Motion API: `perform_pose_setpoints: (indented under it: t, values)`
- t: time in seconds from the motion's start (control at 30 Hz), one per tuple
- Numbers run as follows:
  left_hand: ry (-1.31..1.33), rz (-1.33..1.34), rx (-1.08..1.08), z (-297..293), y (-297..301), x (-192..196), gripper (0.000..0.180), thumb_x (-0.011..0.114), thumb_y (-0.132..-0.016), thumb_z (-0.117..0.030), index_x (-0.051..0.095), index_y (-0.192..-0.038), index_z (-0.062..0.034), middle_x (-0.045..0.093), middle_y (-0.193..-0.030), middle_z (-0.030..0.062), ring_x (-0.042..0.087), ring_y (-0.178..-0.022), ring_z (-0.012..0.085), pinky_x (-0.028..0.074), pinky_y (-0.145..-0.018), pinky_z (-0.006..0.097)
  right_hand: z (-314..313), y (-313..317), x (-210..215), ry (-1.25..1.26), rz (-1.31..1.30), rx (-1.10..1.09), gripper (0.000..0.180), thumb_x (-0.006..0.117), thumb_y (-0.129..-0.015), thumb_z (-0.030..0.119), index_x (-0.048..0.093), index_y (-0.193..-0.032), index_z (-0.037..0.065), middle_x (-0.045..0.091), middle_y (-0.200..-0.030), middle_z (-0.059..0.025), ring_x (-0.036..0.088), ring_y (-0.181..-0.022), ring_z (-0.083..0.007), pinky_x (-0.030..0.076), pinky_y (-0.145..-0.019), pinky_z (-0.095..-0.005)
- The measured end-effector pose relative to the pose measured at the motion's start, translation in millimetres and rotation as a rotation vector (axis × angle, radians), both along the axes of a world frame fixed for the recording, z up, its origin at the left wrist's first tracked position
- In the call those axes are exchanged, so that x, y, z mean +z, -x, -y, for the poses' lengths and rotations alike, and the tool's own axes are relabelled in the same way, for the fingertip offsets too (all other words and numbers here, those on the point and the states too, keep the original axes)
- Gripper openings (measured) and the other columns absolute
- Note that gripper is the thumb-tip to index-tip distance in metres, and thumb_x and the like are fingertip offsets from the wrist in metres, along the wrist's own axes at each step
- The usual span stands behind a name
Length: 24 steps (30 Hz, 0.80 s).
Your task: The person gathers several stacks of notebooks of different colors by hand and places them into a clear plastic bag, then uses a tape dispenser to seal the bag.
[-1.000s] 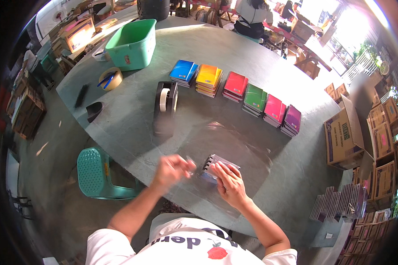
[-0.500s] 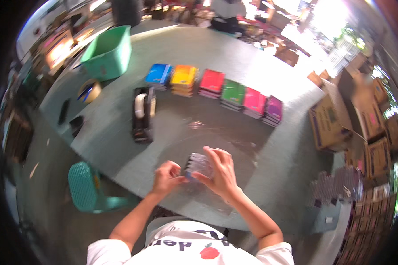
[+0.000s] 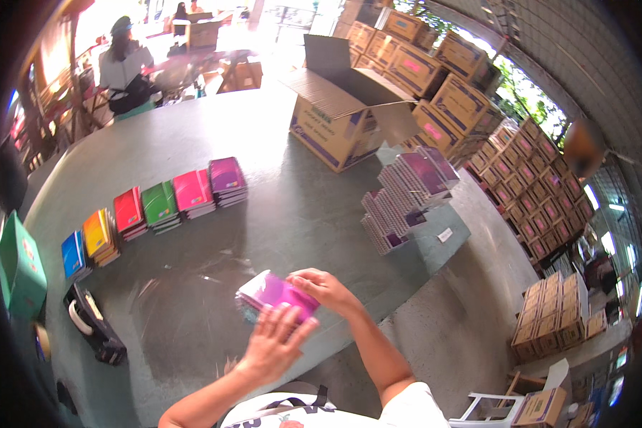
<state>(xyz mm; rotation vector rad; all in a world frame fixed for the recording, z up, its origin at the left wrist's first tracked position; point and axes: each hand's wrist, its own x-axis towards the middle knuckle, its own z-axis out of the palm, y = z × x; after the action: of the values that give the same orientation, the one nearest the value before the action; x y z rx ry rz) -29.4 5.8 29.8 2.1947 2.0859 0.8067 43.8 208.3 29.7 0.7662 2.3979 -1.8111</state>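
A shiny purple notebook (image 3: pixel 269 291) sits near the table's front edge between my hands; motion blur hides whether it is one or several stacked. My right hand (image 3: pixel 329 291) pinches its right side with bent fingers. Across its near side my left hand (image 3: pixel 272 346) lies with fingers stretched out. Further off stand small notebook stacks in a row: blue (image 3: pixel 75 253), yellow (image 3: pixel 100 235), red (image 3: pixel 130 212), green (image 3: pixel 160 205), pink (image 3: pixel 192 192) and purple (image 3: pixel 227 180). To the right rise piles of purple spiral-bound notebooks (image 3: pixel 410 187).
A black tape dispenser (image 3: pixel 94 324) stands at left, near a green bin (image 3: pixel 21 267). An open carton (image 3: pixel 335 132) sits on the table's far side. Stacked cartons (image 3: pixel 528 189) line the right. A person (image 3: pixel 125 68) is beyond the table.
The view has swung right, bringing the open carton and purple piles nearer the middle. A purple face of the notebook now shows; my left hand has flattened over it.
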Motion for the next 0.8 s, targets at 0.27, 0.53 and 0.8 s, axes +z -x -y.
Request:
perform_pose_setpoints:
  t: [0.27,0.53,0.8]
  values:
    - [0.177,0.085,-0.381,-11,-14,-25,0.041,0.066,-0.079,-0.032,0.058,-0.115,-0.0151,0.045,-0.128,0.0143,0.037,-0.124,0.0332,0.028,-0.103,0.052,-24,-37,-97,-1.137,0.447,-0.252,0.092,0.052,-0.079,0.059,0.016,-0.145,0.006,0.015,-0.149,-0.0215,0.014,-0.139,-0.0359,0.014,-0.108,-0.0573]
    - [0.264,0.134,-0.086,57,77,-21,0.036,0.069,-0.075,-0.026,0.060,-0.107,-0.0122,0.053,-0.117,0.0125,0.043,-0.117,0.0315,0.031,-0.098,0.050,-103,-43,-101,-1.113,0.467,-0.552,0.086,0.064,-0.075,0.037,0.023,-0.140,-0.002,0.022,-0.146,-0.0231,0.019,-0.135,-0.0415,0.021,-0.109,-0.0513]
    - [0.216,0.170,0.297,125,189,39,0.035,0.076,-0.063,-0.015,0.063,-0.096,-0.0112,0.057,-0.109,0.0108,0.047,-0.110,0.0331,0.038,-0.093,0.045,-129,-44,-117,-1.238,0.160,-0.569,0.083,0.078,-0.063,0.024,0.038,-0.132,0.000,0.034,-0.138,-0.0232,0.028,-0.129,-0.0419,0.024,-0.107,-0.0496]
